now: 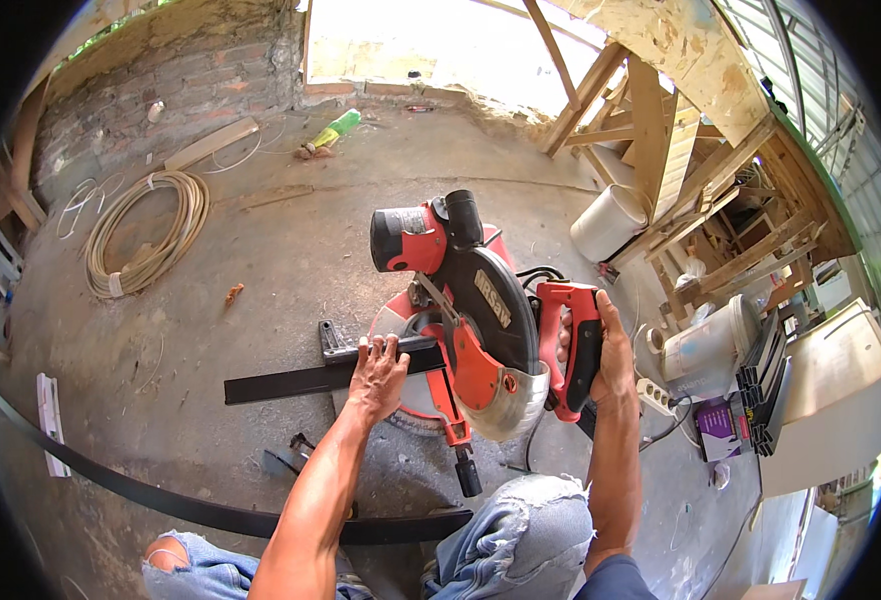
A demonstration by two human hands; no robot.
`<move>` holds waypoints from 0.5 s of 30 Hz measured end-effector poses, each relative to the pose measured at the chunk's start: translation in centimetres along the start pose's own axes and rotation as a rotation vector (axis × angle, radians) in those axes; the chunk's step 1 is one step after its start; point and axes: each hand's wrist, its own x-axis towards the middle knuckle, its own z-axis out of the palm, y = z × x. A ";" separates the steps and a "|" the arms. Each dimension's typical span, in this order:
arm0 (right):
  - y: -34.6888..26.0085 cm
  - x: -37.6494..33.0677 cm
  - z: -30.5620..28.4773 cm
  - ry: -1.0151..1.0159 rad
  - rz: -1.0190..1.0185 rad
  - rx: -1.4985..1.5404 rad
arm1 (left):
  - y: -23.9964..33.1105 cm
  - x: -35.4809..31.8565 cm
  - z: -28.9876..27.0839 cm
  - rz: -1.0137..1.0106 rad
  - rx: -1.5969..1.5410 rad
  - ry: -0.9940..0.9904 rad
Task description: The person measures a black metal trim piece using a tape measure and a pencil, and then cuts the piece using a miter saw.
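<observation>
A red and black mitre saw (481,300) stands on the concrete floor in front of me, its blade guard over the red-edged base. My right hand (609,345) is wrapped round the saw's red and black handle (567,345), fingers curled through the grip. On the saw's base lies a flat black bar (286,384), sticking out to the left past the fence (336,338). My left hand (379,378) holds it down there, fingers bent over its far edge. The guard hides where the bar meets the blade.
A long black strip (191,508) curves across the floor near my knees. Farther left lie a coiled hose (151,235) and a white piece of profile (53,425). At right are a white bucket (611,222), a power strip (656,396), a purple box (718,430) and stacked timber.
</observation>
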 end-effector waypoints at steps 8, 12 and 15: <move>0.6 0.2 -0.4 -0.020 -0.085 -0.058 | 0.1 0.0 -0.4 -0.024 -0.069 -0.006; 0.6 -0.1 0.0 -0.032 -0.072 -0.058 | 0.0 0.0 -0.5 -0.023 -0.075 -0.040; 0.7 -0.3 0.2 -0.011 -0.081 -0.107 | 0.1 0.0 -0.7 -0.030 -0.080 -0.055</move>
